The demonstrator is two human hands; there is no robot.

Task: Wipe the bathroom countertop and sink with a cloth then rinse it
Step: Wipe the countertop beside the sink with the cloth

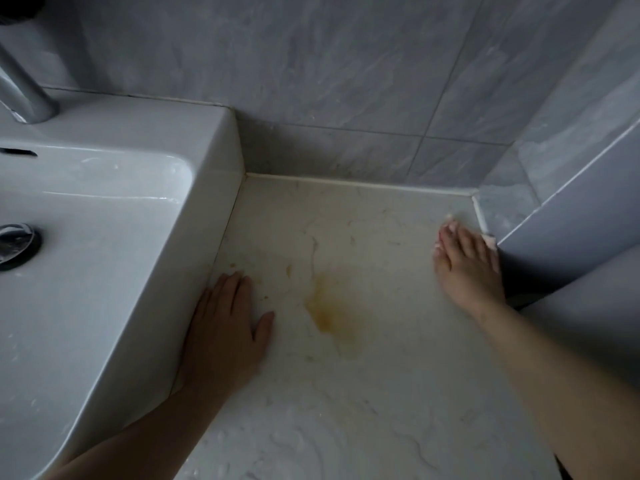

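Pressing flat, right hand (467, 268) covers a pale pink cloth (490, 241) (mostly hidden); left hand (225, 327) lies spread.

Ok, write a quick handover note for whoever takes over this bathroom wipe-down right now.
Left hand: flat on the pale marble countertop, beside the white ceramic sink.
Right hand: straight fingers press a pink cloth near the far right corner.
Done: hard to tell how much is wiped.
Left: the yellow-brown stain mid-counter, the sink, rinsing the cloth.
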